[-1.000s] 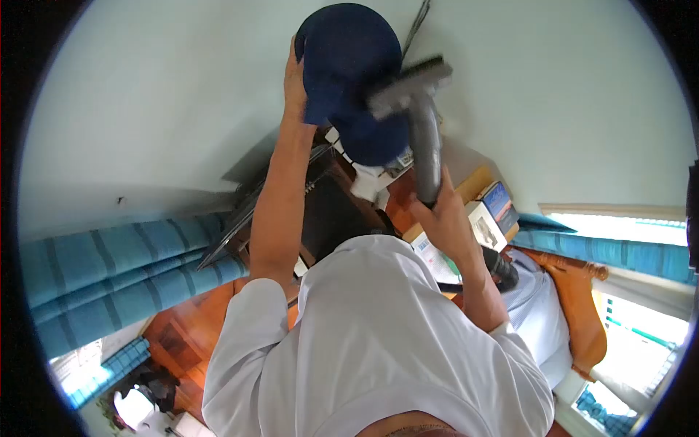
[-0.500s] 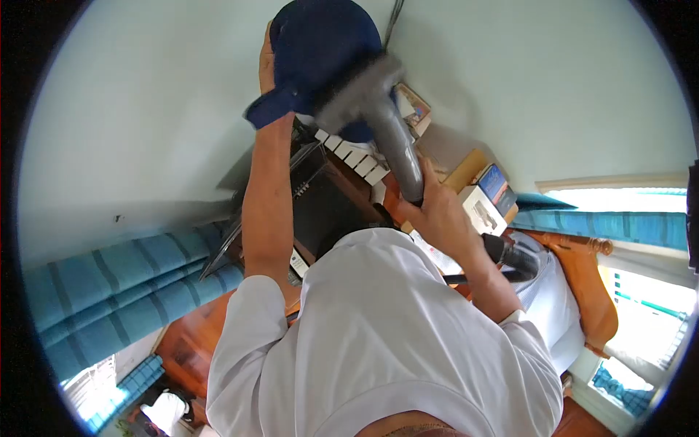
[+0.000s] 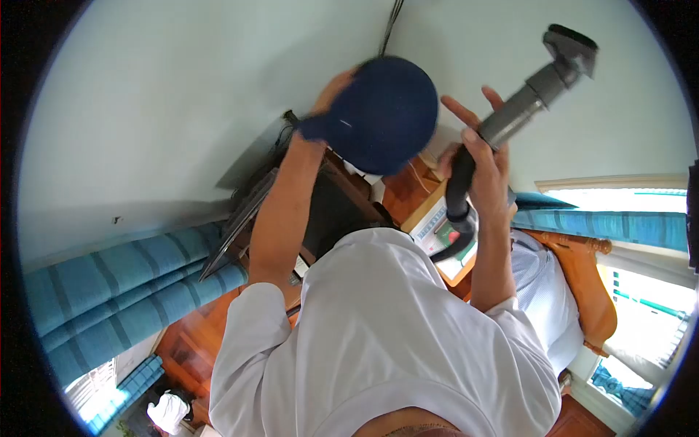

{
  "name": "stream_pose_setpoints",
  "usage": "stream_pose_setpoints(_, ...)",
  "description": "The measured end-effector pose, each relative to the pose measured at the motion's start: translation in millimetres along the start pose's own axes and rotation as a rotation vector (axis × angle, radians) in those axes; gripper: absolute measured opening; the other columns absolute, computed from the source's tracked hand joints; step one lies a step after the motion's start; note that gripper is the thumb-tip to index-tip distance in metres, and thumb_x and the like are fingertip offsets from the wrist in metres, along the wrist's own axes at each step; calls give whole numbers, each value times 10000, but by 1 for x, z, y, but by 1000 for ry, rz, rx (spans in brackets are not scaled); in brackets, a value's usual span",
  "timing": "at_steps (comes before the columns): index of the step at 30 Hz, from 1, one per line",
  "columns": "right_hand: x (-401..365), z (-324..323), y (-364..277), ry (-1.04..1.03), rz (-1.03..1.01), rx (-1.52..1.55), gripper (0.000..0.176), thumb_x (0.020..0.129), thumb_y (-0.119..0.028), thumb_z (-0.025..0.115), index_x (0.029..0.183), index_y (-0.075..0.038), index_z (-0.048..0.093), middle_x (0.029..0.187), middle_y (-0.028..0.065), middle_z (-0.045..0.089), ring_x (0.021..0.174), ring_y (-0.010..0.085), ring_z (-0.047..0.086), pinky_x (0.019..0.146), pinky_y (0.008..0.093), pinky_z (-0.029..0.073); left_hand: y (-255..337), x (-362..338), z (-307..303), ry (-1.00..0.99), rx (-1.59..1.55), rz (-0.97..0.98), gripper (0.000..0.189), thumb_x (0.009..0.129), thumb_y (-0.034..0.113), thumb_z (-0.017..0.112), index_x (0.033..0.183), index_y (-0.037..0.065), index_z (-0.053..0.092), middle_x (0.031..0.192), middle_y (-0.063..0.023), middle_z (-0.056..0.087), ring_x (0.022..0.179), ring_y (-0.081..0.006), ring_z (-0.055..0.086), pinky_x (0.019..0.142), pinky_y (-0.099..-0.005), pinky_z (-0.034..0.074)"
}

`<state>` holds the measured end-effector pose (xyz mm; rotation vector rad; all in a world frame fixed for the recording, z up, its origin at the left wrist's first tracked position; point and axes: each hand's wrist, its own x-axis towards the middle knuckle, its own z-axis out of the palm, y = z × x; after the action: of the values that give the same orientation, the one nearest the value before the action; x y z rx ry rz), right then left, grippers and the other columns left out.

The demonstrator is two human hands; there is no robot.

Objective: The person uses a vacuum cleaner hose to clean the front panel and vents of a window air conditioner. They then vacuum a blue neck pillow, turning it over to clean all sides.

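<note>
My left hand [image 3: 333,91] is closed on the far-left edge of a navy blue cap [image 3: 392,116], which hangs in the air near the corner of the walls. Most of the left fingers are hidden behind the cap. My right hand [image 3: 491,171] has its thumb against a grey vacuum cleaner wand [image 3: 513,118], with two fingers stretched out. A brush nozzle [image 3: 571,51] sits at the wand's upper end, pointing up and right, apart from the cap. From the wand's lower end, a black hose [image 3: 459,189] curves down past my wrist.
Below the cap stands a dark flat-topped piece of equipment or furniture [image 3: 338,207]. A framed picture or board [image 3: 444,237] lies to its right. Teal curtains [image 3: 131,280] hang at left, and a wooden bed end [image 3: 586,291] stands at right. Cables [image 3: 393,25] run down the wall corner.
The nozzle has come off the cap and swung up to the right with my right hand. My left hand has brought the cap lower and rightward, turning it.
</note>
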<state>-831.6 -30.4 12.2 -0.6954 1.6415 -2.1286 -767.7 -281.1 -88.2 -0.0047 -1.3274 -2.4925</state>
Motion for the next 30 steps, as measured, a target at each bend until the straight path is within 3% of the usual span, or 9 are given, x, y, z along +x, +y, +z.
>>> stream_pose_setpoints(3,7,3,19,-88,109,-51,648,1012,-211,627,1547,-28,311,924,133,662,540,149,628,469,257,511,-6,16,29,280,137,-230,482,1000,325,700,1380,36,633,1207,-71,706,1126,-184,660,993,-326,523)
stream_pose_setpoints(8,13,3,46,6,230,-15,477,968,-146,707,1351,-27,449,818,76,586,495,157,583,437,285,478,1,18,27,262,461,-88,488,1009,440,663,1309,56,666,1207,-73,701,1096,-188,663,960,-344,524)
stream_pose_setpoints(11,24,9,50,204,152,28,395,948,-131,722,1243,-18,485,777,63,579,473,152,558,421,290,458,11,3,35,531,264,-62,587,1011,545,615,1338,57,633,1248,-107,681,1166,-216,634,1044,-389,477)
stream_pose_setpoints(13,30,10,49,310,113,64,373,941,-125,722,1210,-11,490,772,64,582,466,154,552,415,293,451,-12,-21,28,457,-24,247,454,1098,423,475,1399,103,588,1371,-136,621,1328,-244,535,1187,-393,341)
stream_pose_setpoints(14,32,11,48,347,103,72,362,941,-117,714,1201,-5,489,776,70,587,468,157,556,414,295,448,-26,-34,33,395,88,240,528,1104,407,448,1538,109,420,1530,-151,489,1458,-263,390,1248,-423,224)
stream_pose_setpoints(17,29,21,47,323,129,51,348,943,-106,700,1193,6,486,785,80,593,475,162,568,421,299,454,-64,-47,69,416,275,243,668,1067,435,511,1608,112,288,1603,-161,382,1483,-278,359,1257,-442,208)
stream_pose_setpoints(18,27,26,47,261,150,19,343,945,-103,694,1192,10,485,789,84,595,481,165,576,429,301,462,-69,-43,69,470,103,223,979,882,513,808,1587,109,263,1513,-147,435,1409,-276,434,1210,-415,312)
stream_pose_setpoints(22,10,37,41,41,272,-44,261,953,-108,659,1143,0,517,825,89,622,512,177,588,456,312,479,-31,-21,79,649,-155,262,821,858,205,768,1553,121,340,1344,-128,535,1236,-273,558,1028,-432,520)
stream_pose_setpoints(30,-1,-9,-29,-24,352,-354,142,913,-132,600,954,-9,540,658,62,589,464,145,549,424,319,423,50,-5,0,439,53,176,353,823,115,706,1170,64,668,973,-73,691,908,-231,702,853,-415,605)
